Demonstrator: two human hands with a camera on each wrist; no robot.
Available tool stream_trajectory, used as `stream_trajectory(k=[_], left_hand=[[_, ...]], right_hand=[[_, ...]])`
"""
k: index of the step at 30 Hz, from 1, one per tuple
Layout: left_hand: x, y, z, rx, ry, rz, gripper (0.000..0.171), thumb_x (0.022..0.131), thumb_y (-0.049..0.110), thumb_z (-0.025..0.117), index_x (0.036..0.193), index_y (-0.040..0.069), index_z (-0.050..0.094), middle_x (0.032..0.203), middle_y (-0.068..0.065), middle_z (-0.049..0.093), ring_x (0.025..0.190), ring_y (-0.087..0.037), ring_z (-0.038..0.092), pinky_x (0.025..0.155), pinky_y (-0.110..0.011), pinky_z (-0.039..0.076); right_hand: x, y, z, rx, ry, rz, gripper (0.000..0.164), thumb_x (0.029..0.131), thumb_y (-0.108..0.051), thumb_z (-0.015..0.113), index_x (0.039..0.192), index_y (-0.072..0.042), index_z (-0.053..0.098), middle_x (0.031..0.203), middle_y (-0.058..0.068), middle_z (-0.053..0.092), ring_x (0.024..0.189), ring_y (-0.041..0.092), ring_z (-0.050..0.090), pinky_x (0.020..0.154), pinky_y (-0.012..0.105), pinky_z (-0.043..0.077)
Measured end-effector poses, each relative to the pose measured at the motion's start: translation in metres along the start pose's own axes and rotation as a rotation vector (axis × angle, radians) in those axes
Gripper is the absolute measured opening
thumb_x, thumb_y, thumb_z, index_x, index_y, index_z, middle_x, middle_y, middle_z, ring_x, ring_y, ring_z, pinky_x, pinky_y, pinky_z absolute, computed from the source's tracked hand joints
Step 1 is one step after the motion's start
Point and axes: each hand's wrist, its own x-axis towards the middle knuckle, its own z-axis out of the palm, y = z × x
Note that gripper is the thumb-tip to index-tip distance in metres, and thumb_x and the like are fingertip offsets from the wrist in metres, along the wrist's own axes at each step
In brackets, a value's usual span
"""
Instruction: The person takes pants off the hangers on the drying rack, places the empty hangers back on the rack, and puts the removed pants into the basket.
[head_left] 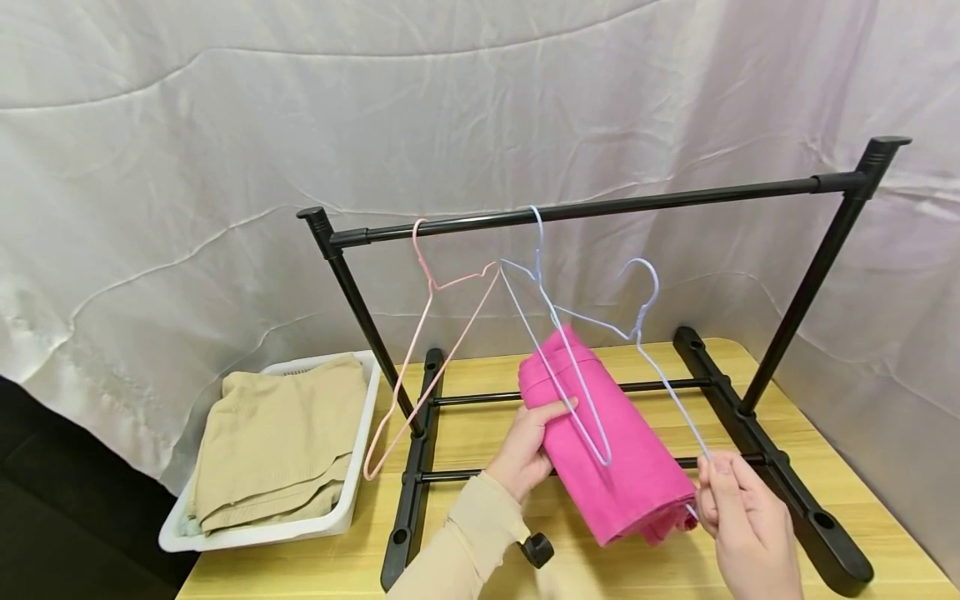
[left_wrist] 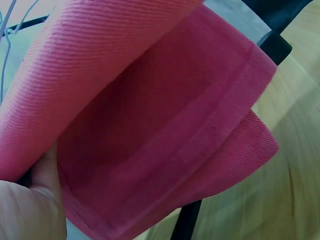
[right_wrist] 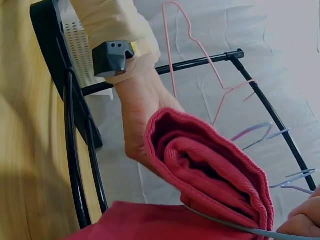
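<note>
A folded pink garment (head_left: 637, 483) of ribbed cloth slants in front of the rack. My left hand (head_left: 522, 454) grips its left side, thumb lying over the cloth. My right hand (head_left: 750, 517) pinches a light purple hanger (head_left: 639, 321) near its lower right corner. This hanger is off the rail, hook upward, and its bottom bar (right_wrist: 240, 228) runs into the folds of the garment in the right wrist view. Rolled layers show at the garment's end there. Cloth hides most of the left fingers in the left wrist view (left_wrist: 30, 210).
A black rack's rail (head_left: 637, 202) carries a pink hanger (head_left: 431, 283) and another light purple hanger (head_left: 540, 250), which hangs before the garment. Left of the rack, a white basket (head_left: 363, 433) holds folded beige clothes (head_left: 285, 442). A wooden table (head_left: 300, 575) lies beneath.
</note>
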Motion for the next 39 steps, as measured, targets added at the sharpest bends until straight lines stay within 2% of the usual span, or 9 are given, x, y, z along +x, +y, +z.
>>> stream_trajectory(k=[2, 10, 17, 25, 31, 39], left_hand=[[-0.001, 0.002, 0.0, 0.006, -0.004, 0.011, 0.052, 0.08, 0.013, 0.078, 0.127, 0.008, 0.057, 0.119, -0.012, 0.07, 0.102, -0.024, 0.071, 0.094, -0.044, 0.057], [-0.006, 0.012, 0.001, 0.033, 0.021, 0.026, 0.052, 0.081, 0.013, 0.077, 0.128, 0.008, 0.056, 0.118, -0.011, 0.069, 0.099, -0.023, 0.071, 0.091, -0.041, 0.057], [-0.009, 0.017, 0.003, 0.052, 0.042, 0.029, 0.053, 0.081, 0.016, 0.079, 0.128, 0.01, 0.057, 0.119, -0.012, 0.069, 0.1, -0.024, 0.071, 0.09, -0.044, 0.058], [-0.011, 0.026, 0.005, 0.057, 0.031, 0.06, 0.052, 0.081, 0.015, 0.078, 0.128, 0.009, 0.056, 0.118, -0.011, 0.068, 0.099, -0.023, 0.071, 0.09, -0.043, 0.058], [-0.015, 0.028, 0.002, 0.045, 0.026, 0.07, 0.053, 0.08, 0.015, 0.079, 0.127, 0.01, 0.056, 0.119, -0.009, 0.069, 0.099, -0.022, 0.071, 0.09, -0.041, 0.058], [-0.019, 0.027, -0.01, 0.022, 0.064, 0.11, 0.048, 0.081, 0.011, 0.078, 0.124, 0.009, 0.057, 0.111, -0.007, 0.071, 0.096, -0.021, 0.073, 0.087, -0.038, 0.06]], right_hand=[[0.001, 0.002, 0.0, -0.057, -0.017, 0.016, 0.03, 0.111, -0.017, 0.031, 0.096, 0.001, 0.051, 0.059, -0.001, 0.037, 0.047, 0.016, 0.036, 0.042, 0.03, 0.03], [0.008, 0.005, 0.0, -0.16, -0.11, 0.1, 0.034, 0.111, -0.03, 0.03, 0.096, -0.006, 0.05, 0.06, 0.0, 0.039, 0.049, 0.017, 0.039, 0.045, 0.031, 0.034], [0.011, 0.007, 0.002, -0.286, -0.079, 0.123, 0.035, 0.111, -0.033, 0.034, 0.091, -0.01, 0.05, 0.06, 0.0, 0.044, 0.049, 0.016, 0.044, 0.046, 0.03, 0.037], [0.013, 0.013, 0.003, -0.439, -0.06, 0.17, 0.037, 0.109, -0.04, 0.036, 0.098, -0.013, 0.058, 0.057, -0.001, 0.047, 0.049, 0.011, 0.042, 0.045, 0.03, 0.032], [0.015, 0.021, 0.003, -0.5, -0.029, 0.157, 0.037, 0.109, -0.04, 0.038, 0.102, -0.012, 0.062, 0.054, -0.002, 0.046, 0.05, 0.009, 0.038, 0.048, 0.029, 0.029], [0.015, 0.033, 0.001, -0.519, -0.048, 0.162, 0.034, 0.108, -0.038, 0.04, 0.107, -0.012, 0.062, 0.054, -0.002, 0.039, 0.049, 0.01, 0.034, 0.048, 0.03, 0.027]])
